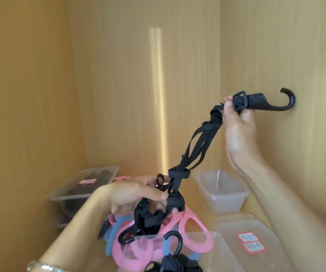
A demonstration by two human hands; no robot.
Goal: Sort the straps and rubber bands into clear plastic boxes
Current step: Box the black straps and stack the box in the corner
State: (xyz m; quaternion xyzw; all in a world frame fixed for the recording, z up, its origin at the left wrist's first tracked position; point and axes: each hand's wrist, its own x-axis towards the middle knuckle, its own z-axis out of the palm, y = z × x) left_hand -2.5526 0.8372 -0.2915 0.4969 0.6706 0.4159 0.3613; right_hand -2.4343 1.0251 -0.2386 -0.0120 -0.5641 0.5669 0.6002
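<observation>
Head view: over the bands point(119, 246) pile, a tangled strap point(178, 173) is held stretched, its lower knot pinched by the left hand point(126, 193), its buckle end gripped high by the right hand point(238, 124). Untangling step, probably; next it's to be freed and dropped in the empty box point(227, 201) behind.

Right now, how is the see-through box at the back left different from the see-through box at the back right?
The back left box has a lid on it with a red-edged label; the back right box is open, with no lid. The back left box holds dark things; the back right box looks empty. Both are clear plastic and stand on the wooden shelf.
</observation>
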